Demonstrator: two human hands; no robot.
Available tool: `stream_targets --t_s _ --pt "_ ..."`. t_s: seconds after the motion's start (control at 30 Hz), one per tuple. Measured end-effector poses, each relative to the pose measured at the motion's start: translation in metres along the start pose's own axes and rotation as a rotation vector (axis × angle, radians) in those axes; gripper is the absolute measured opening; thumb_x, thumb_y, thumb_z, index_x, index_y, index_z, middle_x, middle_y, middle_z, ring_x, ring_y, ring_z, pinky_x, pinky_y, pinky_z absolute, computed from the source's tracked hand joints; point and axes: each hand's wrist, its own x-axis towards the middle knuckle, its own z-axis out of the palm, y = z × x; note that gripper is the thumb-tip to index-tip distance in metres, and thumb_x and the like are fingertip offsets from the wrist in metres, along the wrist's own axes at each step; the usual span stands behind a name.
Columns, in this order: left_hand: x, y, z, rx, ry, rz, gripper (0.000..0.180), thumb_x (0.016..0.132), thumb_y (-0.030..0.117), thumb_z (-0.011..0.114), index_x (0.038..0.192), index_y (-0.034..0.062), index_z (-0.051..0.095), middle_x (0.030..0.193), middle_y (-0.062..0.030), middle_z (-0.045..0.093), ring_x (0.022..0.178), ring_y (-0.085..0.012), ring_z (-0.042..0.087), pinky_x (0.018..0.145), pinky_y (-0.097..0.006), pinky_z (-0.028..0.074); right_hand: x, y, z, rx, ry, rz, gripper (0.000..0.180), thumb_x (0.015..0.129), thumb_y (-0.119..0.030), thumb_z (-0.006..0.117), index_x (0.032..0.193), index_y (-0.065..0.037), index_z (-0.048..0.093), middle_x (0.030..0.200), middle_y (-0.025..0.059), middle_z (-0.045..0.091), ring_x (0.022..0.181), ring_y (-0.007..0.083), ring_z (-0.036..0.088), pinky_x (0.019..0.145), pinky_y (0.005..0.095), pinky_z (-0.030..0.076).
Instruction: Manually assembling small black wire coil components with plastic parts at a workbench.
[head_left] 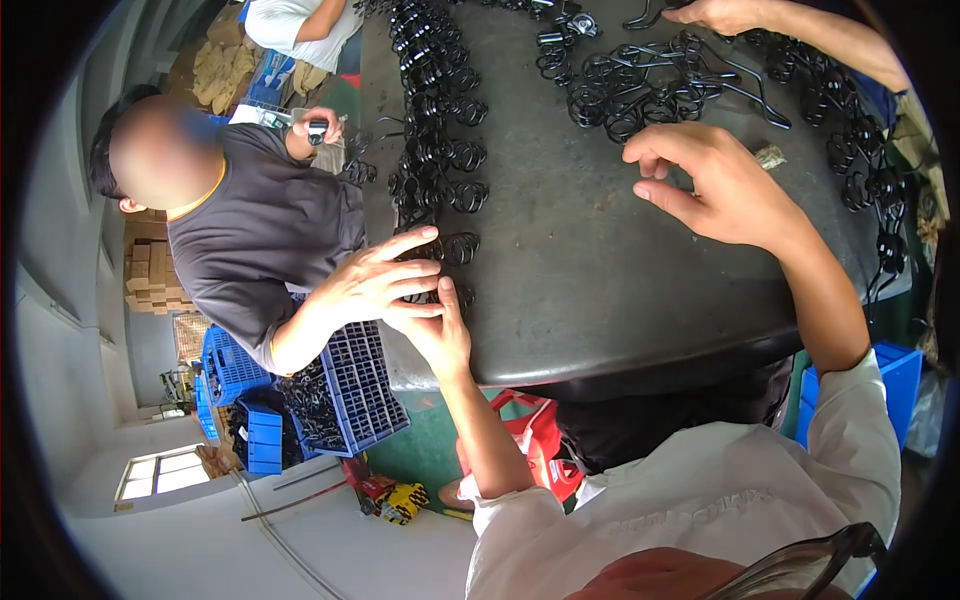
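Observation:
My left hand (437, 335) reaches up to the near left edge of a dark round table (600, 270). Its fingertips touch black wire coils (455, 248) there, and whether it grips one is hidden. A co-worker's hand (375, 280) lies flat on the same coils, just over my fingers. My right hand (720, 190) hovers over the table's middle, fingers curled and apart, nothing in it. Just beyond it lies a tangled pile of black wire parts (650, 85).
A long row of black coils (435, 120) runs up the table's left side, and more coils (870, 170) line its right edge. Another person's hand (725, 12) works at the far edge. A blue crate (360, 390) holding wire parts stands below the table's left.

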Motion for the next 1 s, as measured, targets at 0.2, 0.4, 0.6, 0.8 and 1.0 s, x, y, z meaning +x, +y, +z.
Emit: stream_targets --t_s 0.2,0.4,0.6,0.8,1.0 --pt "0.011 -0.003 -0.003 -0.038 0.076 -0.014 0.064 0.097 0.024 0.073 0.143 -0.0067 0.041 0.141 -0.0223 0.047 0.135 -0.0343 0.043 0.117 -0.048 0.030 0.000 0.000 0.001 -0.007 -0.013 0.001 0.023 0.086 -0.005 0.073 0.103 -0.004 0.058 0.080 0.0114 0.064 0.073 0.0327 0.065 0.065 0.0432 0.049" --pt "0.008 -0.002 -0.001 0.088 0.043 -0.014 0.064 0.098 0.029 0.070 0.145 -0.0047 0.041 0.145 -0.0230 0.044 0.138 -0.0385 0.040 0.118 -0.051 0.027 -0.001 -0.001 0.002 -0.017 -0.010 0.002 0.022 0.086 -0.005 0.073 0.102 -0.004 0.058 0.080 0.0119 0.064 0.073 0.0333 0.066 0.065 0.0438 0.049" --pt "0.015 0.010 -0.002 0.226 0.022 0.058 0.062 0.098 0.030 0.069 0.147 0.0003 0.045 0.145 -0.0246 0.045 0.138 -0.0416 0.038 0.116 -0.053 0.029 0.000 -0.002 0.002 -0.036 -0.016 -0.003 0.022 0.086 -0.006 0.073 0.102 -0.004 0.058 0.081 0.0121 0.065 0.073 0.0339 0.066 0.065 0.0444 0.049" --pt "0.022 0.023 -0.010 0.327 0.025 0.089 0.055 0.097 0.030 0.069 0.142 0.0023 0.054 0.141 -0.0221 0.051 0.137 -0.0416 0.040 0.116 -0.056 0.027 0.000 -0.002 0.001 -0.051 -0.015 0.004 0.022 0.085 -0.006 0.074 0.100 -0.004 0.058 0.080 0.0124 0.065 0.073 0.0344 0.066 0.065 0.0449 0.049" --pt "0.050 0.015 -0.030 0.059 -0.065 0.026 0.039 0.106 0.020 0.054 0.138 -0.0030 0.055 0.137 -0.0186 0.058 0.130 -0.0320 0.053 0.115 -0.042 0.034 0.000 -0.003 -0.002 -0.063 -0.036 0.011 0.021 0.084 -0.006 0.074 0.099 -0.003 0.058 0.083 0.0133 0.065 0.077 0.0355 0.066 0.067 0.0462 0.049"
